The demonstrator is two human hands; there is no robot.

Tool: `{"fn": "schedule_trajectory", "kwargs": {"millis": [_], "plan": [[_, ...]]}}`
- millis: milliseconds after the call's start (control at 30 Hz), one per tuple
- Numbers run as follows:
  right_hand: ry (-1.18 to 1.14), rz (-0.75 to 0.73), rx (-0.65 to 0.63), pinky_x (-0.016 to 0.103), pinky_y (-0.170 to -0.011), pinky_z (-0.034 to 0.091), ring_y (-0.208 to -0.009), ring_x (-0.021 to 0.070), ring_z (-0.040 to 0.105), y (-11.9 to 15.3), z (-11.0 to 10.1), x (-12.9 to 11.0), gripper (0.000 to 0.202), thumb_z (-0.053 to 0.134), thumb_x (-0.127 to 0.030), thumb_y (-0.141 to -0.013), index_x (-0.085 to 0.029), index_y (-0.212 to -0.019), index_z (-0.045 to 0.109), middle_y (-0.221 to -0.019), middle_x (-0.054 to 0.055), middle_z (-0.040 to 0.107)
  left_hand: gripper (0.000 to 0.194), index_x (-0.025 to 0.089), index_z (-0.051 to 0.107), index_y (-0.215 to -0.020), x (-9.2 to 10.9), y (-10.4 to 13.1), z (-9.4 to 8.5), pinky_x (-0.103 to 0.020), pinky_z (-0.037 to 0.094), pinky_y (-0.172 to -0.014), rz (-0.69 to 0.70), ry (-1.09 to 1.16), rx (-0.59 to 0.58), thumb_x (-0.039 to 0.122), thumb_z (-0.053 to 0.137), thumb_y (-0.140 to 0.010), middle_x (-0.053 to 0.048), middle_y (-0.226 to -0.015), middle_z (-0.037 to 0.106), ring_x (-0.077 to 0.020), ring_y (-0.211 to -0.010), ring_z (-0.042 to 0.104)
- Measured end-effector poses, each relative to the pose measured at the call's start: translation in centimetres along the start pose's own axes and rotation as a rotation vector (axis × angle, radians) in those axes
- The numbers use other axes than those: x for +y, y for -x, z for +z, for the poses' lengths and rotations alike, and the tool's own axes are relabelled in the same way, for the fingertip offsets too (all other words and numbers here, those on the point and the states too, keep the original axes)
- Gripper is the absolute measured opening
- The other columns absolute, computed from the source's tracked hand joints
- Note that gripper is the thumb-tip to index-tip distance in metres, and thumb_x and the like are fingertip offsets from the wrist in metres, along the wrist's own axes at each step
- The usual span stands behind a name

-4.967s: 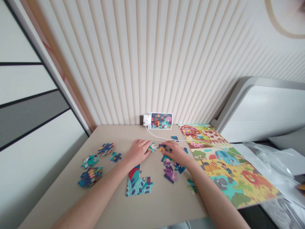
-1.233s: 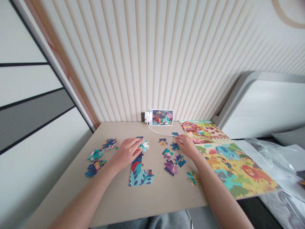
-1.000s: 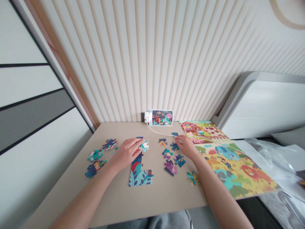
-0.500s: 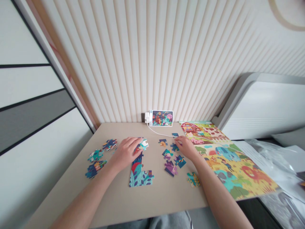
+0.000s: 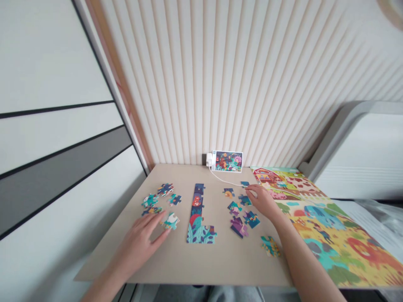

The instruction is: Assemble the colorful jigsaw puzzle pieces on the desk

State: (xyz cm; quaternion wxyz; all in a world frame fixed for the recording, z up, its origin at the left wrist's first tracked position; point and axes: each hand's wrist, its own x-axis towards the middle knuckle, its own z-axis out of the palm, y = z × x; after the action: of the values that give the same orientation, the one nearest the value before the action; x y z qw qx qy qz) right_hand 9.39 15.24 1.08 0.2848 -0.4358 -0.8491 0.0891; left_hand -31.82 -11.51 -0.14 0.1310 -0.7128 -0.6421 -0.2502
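My left hand (image 5: 145,233) is open at the left of the table, thumb and fingers apart. A teal and white puzzle piece (image 5: 171,221) lies by its fingertips. Beyond them are several loose pieces, among them a dark blue one (image 5: 165,189) and a teal one (image 5: 150,200). A joined L-shaped strip of puzzle (image 5: 196,216) lies between my hands. My right hand (image 5: 262,200) has its fingers curled together by the white cable (image 5: 228,181); whatever they hold is hidden. Near it lie a dark teal piece (image 5: 244,200), a blue piece (image 5: 251,219) and a purple piece (image 5: 239,227).
A reference picture card (image 5: 229,162) leans against the ribbed wall beside a white charger (image 5: 209,159). Two finished puzzles, a farm scene (image 5: 291,183) and an animal scene (image 5: 333,239), cover the right side. One teal and yellow piece (image 5: 270,246) lies near my right forearm.
My left hand has moved from the top of the joined strip back to the left. The teal and white piece has gone left with it. The right hand stays by the cable; the view has shifted.
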Motion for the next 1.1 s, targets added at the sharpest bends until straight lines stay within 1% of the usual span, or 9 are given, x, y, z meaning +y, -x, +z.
{"fn": "schedule_trajectory", "kwargs": {"millis": [67,167,300,433,533,633,800,933,1100], "plan": [[0.013,-0.01,-0.026,0.039,-0.096,0.05,-0.103,0.0248,0.068,0.0,-0.7,-0.6,0.03,0.051,-0.036,-0.095,-0.022,-0.105,0.075,-0.111,0.01,0.073,0.047,0.023,0.058,-0.134,0.3,1.7,0.3,-0.039,0.051,-0.099,-0.004,-0.032,-0.011,0.045,0.062,-0.093,-0.009,-0.124,0.069,-0.0262,-0.113,0.064],[0.086,-0.064,-0.092,0.042,-0.097,0.05,-0.105,0.0268,0.068,1.2,-2.3,-2.3,0.031,0.05,-0.038,-0.097,-0.022,-0.109,0.074,-0.112,0.01,0.074,0.044,0.023,0.059,-0.134,0.7,2.3,0.8,-0.041,0.05,-0.101,-0.004,-0.066,-0.038,0.042,0.06,-0.095,-0.008,-0.127,0.068,-0.0263,-0.116,0.063],[0.14,-0.101,-0.042,0.044,-0.098,0.05,-0.11,0.0278,0.066,5.7,-3.5,-5.3,0.03,0.05,-0.038,-0.099,-0.025,-0.115,0.072,-0.12,0.009,0.07,0.044,0.024,0.058,-0.136,0.7,2.3,1.3,-0.042,0.047,-0.104,0.0,-0.079,-0.042,0.041,0.059,-0.095,-0.008,-0.131,0.066,-0.0266,-0.12,0.06],[0.087,-0.056,0.117,0.042,-0.097,0.051,-0.111,0.0266,0.064,11.0,-2.1,-8.3,0.026,0.049,-0.032,-0.1,-0.026,-0.112,0.071,-0.118,0.009,0.07,0.047,0.024,0.058,-0.136,0.0,2.9,2.2,-0.041,0.046,-0.105,0.023,-0.069,-0.013,0.044,0.062,-0.093,-0.008,-0.131,0.067,-0.0275,-0.121,0.06],[0.086,-0.021,0.177,0.042,-0.093,0.052,-0.111,0.0269,0.064,13.1,-0.4,-10.1,0.024,0.05,-0.029,-0.1,-0.025,-0.113,0.07,-0.118,0.01,0.069,0.049,0.023,0.059,-0.136,-0.6,3.2,2.8,-0.04,0.046,-0.105,0.04,-0.072,0.011,0.046,0.063,-0.092,-0.008,-0.13,0.067,-0.0271,-0.12,0.061],[0.15,-0.021,0.139,0.046,-0.096,0.05,-0.116,0.0298,0.06,13.4,0.5,-11.3,0.024,0.055,-0.032,-0.098,-0.026,-0.117,0.068,-0.122,0.01,0.067,0.05,0.023,0.059,-0.136,-0.7,3.2,2.8,-0.039,0.046,-0.105,0.062,-0.085,0.029,0.047,0.063,-0.092,-0.008,-0.129,0.067,-0.0261,-0.119,0.061],[0.16,0.021,0.063,0.052,-0.1,0.048,-0.12,0.0327,0.058,12.9,0.6,-11.7,0.038,0.064,-0.041,-0.092,-0.03,-0.128,0.063,-0.127,0.009,0.065,0.047,0.025,0.062,-0.131,-0.5,3.0,2.3,-0.037,0.049,-0.101,0.088,-0.074,0.037,0.048,0.065,-0.091,-0.007,-0.124,0.07,-0.026,-0.116,0.063],[0.118,0.041,0.041,0.051,-0.1,0.048,-0.118,0.0317,0.059,13.1,0.5,-11.8,0.037,0.064,-0.038,-0.091,-0.032,-0.127,0.064,-0.126,0.007,0.066,0.049,0.025,0.061,-0.132,-0.7,3.0,2.4,-0.037,0.051,-0.098,0.104,-0.07,0.056,0.05,0.064,-0.09,-0.007,-0.122,0.07,-0.026,-0.113,0.065],[0.064,0.051,0.021,0.049,-0.101,0.048,-0.119,0.0304,0.058,13.0,0.2,-12.2,0.032,0.064,-0.033,-0.091,-0.032,-0.123,0.066,-0.123,0.006,0.068,0.049,0.024,0.06,-0.133,-0.9,3.1,2.6,-0.038,0.049,-0.101,0.106,-0.074,0.033,0.05,0.063,-0.091,-0.008,-0.125,0.069,-0.0266,-0.115,0.064]]}}
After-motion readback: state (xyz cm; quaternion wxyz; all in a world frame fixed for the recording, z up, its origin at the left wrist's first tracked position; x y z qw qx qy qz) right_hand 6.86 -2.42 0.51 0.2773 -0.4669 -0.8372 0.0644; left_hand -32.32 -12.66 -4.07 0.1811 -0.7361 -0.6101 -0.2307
